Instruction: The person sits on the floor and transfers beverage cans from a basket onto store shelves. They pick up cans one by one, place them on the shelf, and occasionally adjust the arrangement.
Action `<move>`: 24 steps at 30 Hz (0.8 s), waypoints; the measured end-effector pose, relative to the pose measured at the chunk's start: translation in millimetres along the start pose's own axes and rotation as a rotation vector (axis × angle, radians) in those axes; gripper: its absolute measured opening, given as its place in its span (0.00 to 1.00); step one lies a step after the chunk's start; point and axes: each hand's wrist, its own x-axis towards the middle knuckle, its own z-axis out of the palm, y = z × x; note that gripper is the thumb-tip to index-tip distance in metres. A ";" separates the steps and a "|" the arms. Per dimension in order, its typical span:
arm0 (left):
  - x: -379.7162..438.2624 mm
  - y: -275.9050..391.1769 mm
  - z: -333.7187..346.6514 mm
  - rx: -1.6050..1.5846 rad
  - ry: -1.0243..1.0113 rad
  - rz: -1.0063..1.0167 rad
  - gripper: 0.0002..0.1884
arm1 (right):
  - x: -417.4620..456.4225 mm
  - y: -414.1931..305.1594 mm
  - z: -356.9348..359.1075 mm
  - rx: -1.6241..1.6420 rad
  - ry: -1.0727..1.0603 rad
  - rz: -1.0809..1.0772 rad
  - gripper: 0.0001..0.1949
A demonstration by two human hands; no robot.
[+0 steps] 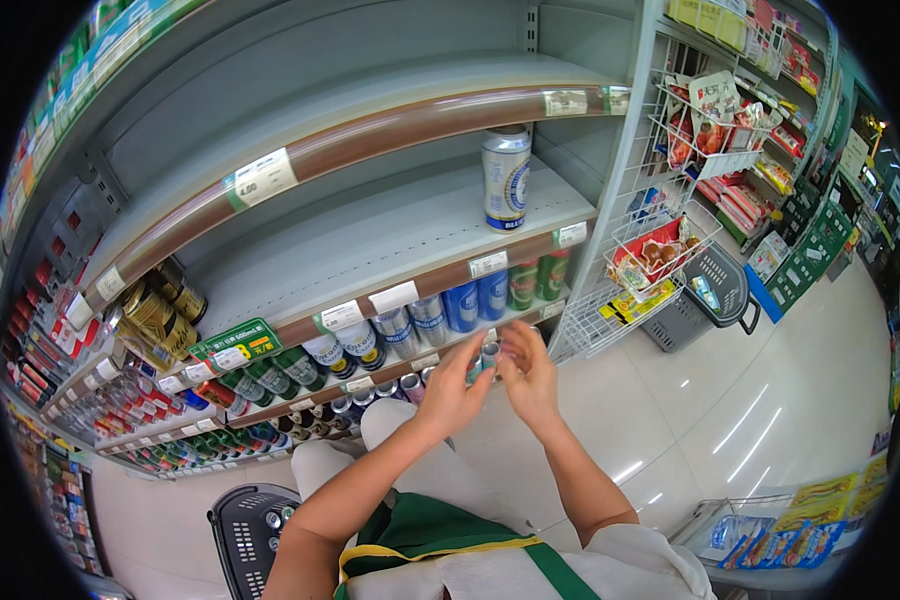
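My left hand (452, 394) and my right hand (529, 379) are raised before the lower shelves, fingers apart and partly blurred. A small can (490, 351) shows in the gap between them, and I cannot tell whether a fingertip touches it. Just beyond the fingers stand blue cans (461, 306), with green cans (525, 285) to their right. Silver-and-blue cans (396, 332) and Corona cans (360, 343) continue the row leftwards. One tall silver beer can (505, 178) is upright on the shelf (390, 225) above.
Black-and-gold cans (154, 319) sit at the left shelf end. A grey basket (247, 536) holding cans stands on the floor by my left side. To the right are wire racks (656, 259) with snack packs, another grey basket (694, 300), and a low stand of packets (784, 536).
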 end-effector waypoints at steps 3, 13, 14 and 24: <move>34.4 8.0 3.8 0.010 0.034 0.018 0.27 | 34.3 -5.4 -10.5 0.034 0.051 -0.053 0.27; 190.7 5.0 -9.0 0.314 0.271 0.015 0.44 | 152.9 -22.0 -31.5 -0.017 0.186 -0.200 0.21; 198.2 5.0 -8.6 0.331 0.230 -0.046 0.50 | 160.8 -21.6 -30.2 0.009 0.191 -0.179 0.22; 219.3 -20.6 6.3 0.107 0.139 -0.051 0.44 | 199.2 -19.5 -12.7 -0.283 0.109 -0.237 0.27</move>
